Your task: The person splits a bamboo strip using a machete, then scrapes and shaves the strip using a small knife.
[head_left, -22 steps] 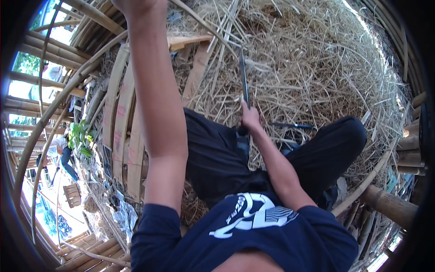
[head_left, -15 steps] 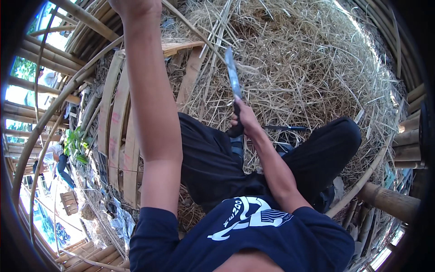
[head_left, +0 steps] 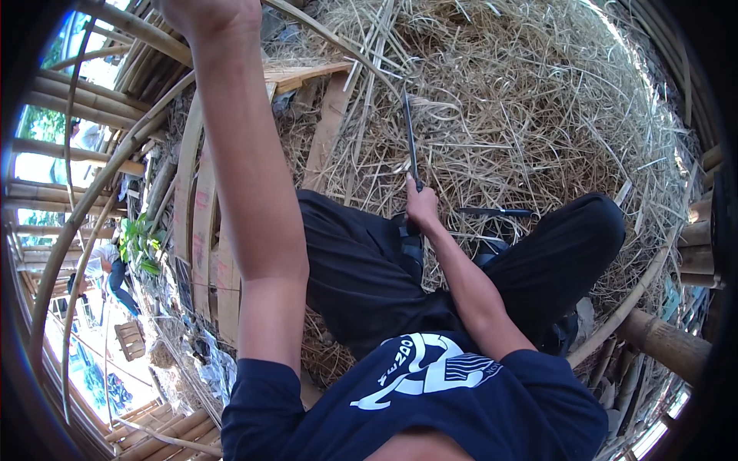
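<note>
My right hand (head_left: 421, 206) is closed around the handle of a long dark knife (head_left: 410, 142). Its blade points away from me over the heap of dry straw (head_left: 530, 115). I sit on the straw with my legs in black trousers (head_left: 361, 269) spread apart. A second dark blade (head_left: 496, 212) lies on the straw just right of my right hand. My left arm reaches straight up, and my left hand (head_left: 209, 14) is cut off by the top edge beside a bamboo pole (head_left: 142, 31). What that hand grips is hidden.
Flat wooden boards (head_left: 204, 223) and curved bamboo strips (head_left: 84, 215) run along my left. Thick bamboo poles (head_left: 661, 346) lie at the lower right. Far below on the left, a person (head_left: 108, 269) stands on the ground near green plants (head_left: 142, 242).
The knife tilted left with its flat side showing, then swung back to point straight away, edge-on. My right hand shifted slightly left and back. My left arm stayed raised.
</note>
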`<state>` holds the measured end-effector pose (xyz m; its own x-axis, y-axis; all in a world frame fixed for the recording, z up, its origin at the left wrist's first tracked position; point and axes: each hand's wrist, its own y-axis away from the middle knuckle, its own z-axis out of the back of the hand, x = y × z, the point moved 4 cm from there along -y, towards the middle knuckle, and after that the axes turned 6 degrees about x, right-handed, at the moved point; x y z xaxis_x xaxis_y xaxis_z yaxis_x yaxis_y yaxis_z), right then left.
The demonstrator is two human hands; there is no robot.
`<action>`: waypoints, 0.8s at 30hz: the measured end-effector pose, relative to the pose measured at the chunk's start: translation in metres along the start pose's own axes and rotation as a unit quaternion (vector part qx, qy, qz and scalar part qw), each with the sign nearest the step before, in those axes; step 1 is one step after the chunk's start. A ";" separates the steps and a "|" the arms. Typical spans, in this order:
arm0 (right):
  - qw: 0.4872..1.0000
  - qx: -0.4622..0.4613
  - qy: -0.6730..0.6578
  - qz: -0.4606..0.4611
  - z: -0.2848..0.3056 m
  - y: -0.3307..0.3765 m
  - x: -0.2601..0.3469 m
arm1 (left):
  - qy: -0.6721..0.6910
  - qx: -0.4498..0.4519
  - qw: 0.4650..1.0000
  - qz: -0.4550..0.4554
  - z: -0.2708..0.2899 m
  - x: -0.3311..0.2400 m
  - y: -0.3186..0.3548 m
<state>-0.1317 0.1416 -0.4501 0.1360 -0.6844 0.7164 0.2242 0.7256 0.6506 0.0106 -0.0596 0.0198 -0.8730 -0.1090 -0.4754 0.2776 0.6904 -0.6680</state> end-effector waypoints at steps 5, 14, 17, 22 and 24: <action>0.817 0.276 -0.492 -0.123 -0.005 0.028 0.021 | -0.374 -0.081 0.908 -0.172 -0.036 0.009 0.009; 0.992 0.050 -0.007 0.113 0.025 0.062 0.074 | -0.388 -0.085 0.908 -0.133 -0.018 0.010 -0.003; 0.984 0.015 -0.001 0.176 0.014 0.064 0.076 | -0.387 -0.115 0.907 -0.122 -0.016 0.012 -0.021; 0.983 0.053 -0.069 0.160 0.007 0.046 0.055 | -0.364 -0.112 0.917 -0.116 -0.027 0.039 -0.044; 0.987 0.080 -0.108 0.093 0.006 0.030 0.034 | -0.349 -0.094 0.921 -0.147 -0.026 0.048 -0.054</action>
<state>-0.1263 0.1406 -0.4046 -0.0514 -0.5194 0.8530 0.0574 0.8511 0.5218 -0.0563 -0.0841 0.0482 -0.4114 -0.6983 -0.5858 -0.0603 0.6621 -0.7470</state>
